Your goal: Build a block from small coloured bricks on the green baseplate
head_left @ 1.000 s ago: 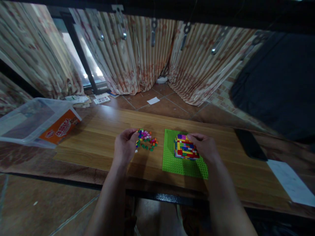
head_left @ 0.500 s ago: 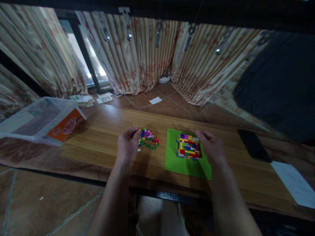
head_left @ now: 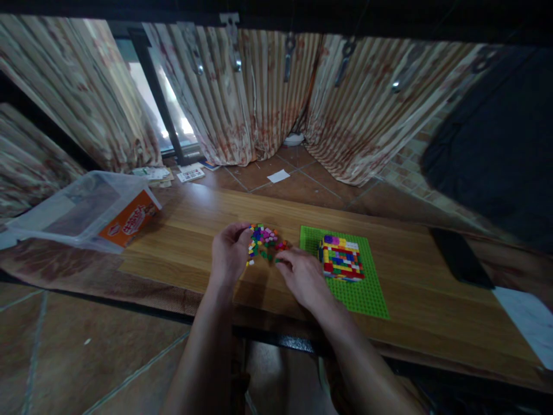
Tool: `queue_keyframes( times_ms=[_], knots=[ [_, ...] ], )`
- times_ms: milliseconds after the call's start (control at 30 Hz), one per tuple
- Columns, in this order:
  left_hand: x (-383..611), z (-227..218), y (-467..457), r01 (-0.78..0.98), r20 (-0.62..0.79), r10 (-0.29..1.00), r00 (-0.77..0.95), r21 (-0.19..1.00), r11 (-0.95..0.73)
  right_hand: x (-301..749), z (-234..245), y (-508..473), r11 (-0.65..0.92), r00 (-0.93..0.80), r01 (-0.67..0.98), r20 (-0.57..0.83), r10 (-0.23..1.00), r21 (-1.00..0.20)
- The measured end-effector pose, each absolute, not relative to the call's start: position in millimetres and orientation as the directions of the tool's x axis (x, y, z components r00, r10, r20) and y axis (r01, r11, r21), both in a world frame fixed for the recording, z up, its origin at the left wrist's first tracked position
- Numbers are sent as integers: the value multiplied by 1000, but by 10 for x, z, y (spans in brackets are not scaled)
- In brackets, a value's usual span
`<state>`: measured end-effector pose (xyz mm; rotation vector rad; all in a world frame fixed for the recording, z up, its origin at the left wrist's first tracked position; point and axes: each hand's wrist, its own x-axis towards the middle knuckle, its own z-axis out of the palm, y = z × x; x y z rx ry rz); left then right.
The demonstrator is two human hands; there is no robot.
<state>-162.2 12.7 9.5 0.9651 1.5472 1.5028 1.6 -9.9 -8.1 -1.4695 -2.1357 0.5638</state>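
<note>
My left hand (head_left: 231,249) is at the left edge of a pile of small toy bricks (head_left: 268,235), its thumb and fingers pinched together; whatever they hold is hidden. On the pile's right side is my right hand (head_left: 305,274), thumb and forefinger a little apart around the green bricks at its edge. The pile mixes pink, blue, green, yellow, orange and white pieces. To the right, a green baseplate (head_left: 374,288) carries a boxy structure of multicoloured bricks (head_left: 343,259), with white, yellow and purple along its far side. Neither hand touches that structure.
A clear plastic bin (head_left: 86,202) with an orange label stands at the wooden table's (head_left: 173,248) left end. A black phone (head_left: 460,256) and a white paper sheet (head_left: 525,323) lie at the right. Curtains (head_left: 276,104) hang beyond the table.
My right hand has moved left, from beside the brick structure to the right side of the loose pile. My left hand stays by the pile. The view has shifted slightly.
</note>
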Motion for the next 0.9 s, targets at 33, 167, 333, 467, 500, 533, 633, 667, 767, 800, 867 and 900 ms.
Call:
queue_keyframes(
  times_ms=[33, 167, 333, 467, 500, 533, 633, 667, 767, 800, 867, 900],
  knots=[
    [-1623, 100, 126, 11, -21, 902, -432, 1000, 29, 3, -106, -99, 333, -309, 762, 140, 941, -555],
    [-1628, 100, 128, 16, -38, 905, -423, 999, 49, -29, -155, -95, 299, -296, 824, 84, 952, -481],
    [-1631, 80, 140, 7, -22, 906, -424, 1000, 27, -41, -144, -100, 306, -296, 814, 101, 950, -494],
    [-1626, 60, 158, 1, -28, 911, -412, 1000, 32, 17, -19, -78, 261, -228, 722, 137, 964, -641],
    [-1619, 54, 166, 14, -22, 914, -405, 999, 31, 42, 25, -69, 250, -207, 674, 147, 967, -695],
    [-1607, 45, 175, 33, -15, 917, -398, 999, 30, 73, 70, -60, 243, -185, 616, 162, 969, -749],
    [-1523, -11, 201, 93, 22, 928, -372, 996, 14, 203, 195, -39, 248, -126, 431, 214, 969, -868],
    [-1476, -41, 206, 102, 36, 935, -352, 995, 1, 263, 232, -36, 245, -102, 388, 223, 969, -888],
    [-1292, -147, 192, 108, 82, 965, -249, 993, -57, 512, 338, -38, 198, 0, 322, 209, 978, -926],
    [-1224, -174, 173, 139, 100, 971, -219, 988, -70, 621, 372, -46, 177, 39, 308, 198, 979, -935],
    [-1098, -200, 104, 250, 96, 982, -164, 967, -53, 877, 428, -86, 150, 85, 281, 181, 980, -948],
    [-1046, -198, 51, 315, 89, 987, -137, 948, -42, 1017, 445, -125, 144, 110, 276, 180, 978, -950]
  ],
)
